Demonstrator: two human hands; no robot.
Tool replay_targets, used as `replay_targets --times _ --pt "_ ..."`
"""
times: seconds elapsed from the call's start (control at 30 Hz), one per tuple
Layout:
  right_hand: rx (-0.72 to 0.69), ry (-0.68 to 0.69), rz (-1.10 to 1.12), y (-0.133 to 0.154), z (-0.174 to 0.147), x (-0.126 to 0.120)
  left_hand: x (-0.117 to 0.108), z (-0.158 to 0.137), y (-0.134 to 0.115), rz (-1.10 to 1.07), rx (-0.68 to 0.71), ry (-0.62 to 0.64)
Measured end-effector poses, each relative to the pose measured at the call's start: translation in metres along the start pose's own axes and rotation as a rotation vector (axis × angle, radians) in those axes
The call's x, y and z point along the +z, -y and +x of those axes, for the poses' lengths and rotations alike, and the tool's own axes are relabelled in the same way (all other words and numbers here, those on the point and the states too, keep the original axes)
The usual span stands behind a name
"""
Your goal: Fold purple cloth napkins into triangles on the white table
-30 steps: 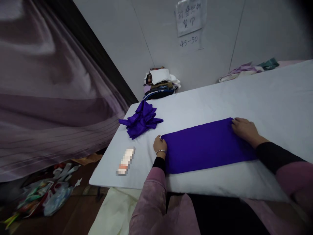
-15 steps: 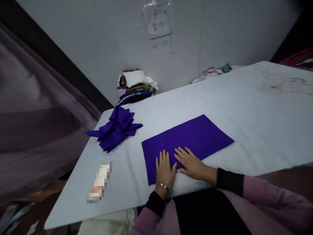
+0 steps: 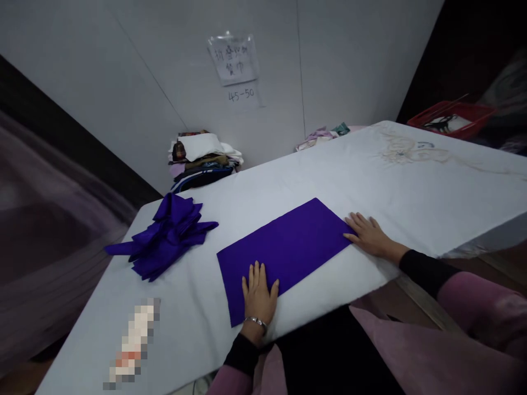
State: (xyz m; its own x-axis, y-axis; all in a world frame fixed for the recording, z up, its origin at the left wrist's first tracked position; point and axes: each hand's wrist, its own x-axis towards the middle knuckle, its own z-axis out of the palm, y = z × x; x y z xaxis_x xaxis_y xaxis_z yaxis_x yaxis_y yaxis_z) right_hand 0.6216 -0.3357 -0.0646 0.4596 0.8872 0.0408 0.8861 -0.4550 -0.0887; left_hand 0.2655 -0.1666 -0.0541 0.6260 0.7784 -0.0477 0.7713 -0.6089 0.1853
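A purple cloth point(image 3: 284, 241), folded into a flat rectangle, lies slantwise on the white-covered table point(image 3: 329, 181). My left hand point(image 3: 259, 293), with a bracelet at the wrist, rests flat with fingers apart on the cloth's near left part. At the cloth's right corner lies my right hand point(image 3: 368, 233), palm down, fingers stretched out and touching the edge. Neither hand grips anything. To the left sits a loose, crumpled heap of purple cloth point(image 3: 168, 236).
A pile of folded fabrics point(image 3: 206, 162) stands behind the table's back left edge, with more cloth point(image 3: 317, 138) farther right. A red basket point(image 3: 465, 120) sits beyond the right corner. A blurred-out item point(image 3: 134, 343) lies front left. Paper signs point(image 3: 234, 60) hang on the wall.
My right hand has slid from the cloth's middle to its right corner. My left hand stays on the cloth's near left part. The view has turned somewhat right, bringing the red basket into sight.
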Motion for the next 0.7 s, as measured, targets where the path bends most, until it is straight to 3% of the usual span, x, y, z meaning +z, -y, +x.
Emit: replay_targets --times 0.07,0.13,0.27,0.37,0.47,0.63,0.7 --pt "0.004 -0.064 0.035 0.029 0.01 -0.01 -0.006 0.005 -0.007 -0.038 -0.032 0.02" --pt "-0.065 -0.112 0.109 0.077 0.02 -0.017 -0.01 0.012 -0.022 -0.051 -0.045 -0.001" --pt "-0.316 -0.034 0.281 0.184 0.031 -0.009 -0.005 0.027 -0.054 0.015 0.012 -0.034" --pt "-0.406 0.036 0.329 0.213 0.029 0.008 0.002 0.028 -0.053 0.078 -0.01 -0.028" --pt "-0.355 -0.002 0.268 0.182 0.026 0.018 0.002 0.018 -0.022 0.123 -0.083 -0.047" --pt "-0.113 -0.058 0.104 0.075 0.023 0.02 -0.007 -0.011 0.056 0.184 -0.312 -0.07" --pt "-0.055 -0.061 0.053 0.04 0.022 0.02 -0.008 -0.022 0.08 0.203 -0.333 -0.116"
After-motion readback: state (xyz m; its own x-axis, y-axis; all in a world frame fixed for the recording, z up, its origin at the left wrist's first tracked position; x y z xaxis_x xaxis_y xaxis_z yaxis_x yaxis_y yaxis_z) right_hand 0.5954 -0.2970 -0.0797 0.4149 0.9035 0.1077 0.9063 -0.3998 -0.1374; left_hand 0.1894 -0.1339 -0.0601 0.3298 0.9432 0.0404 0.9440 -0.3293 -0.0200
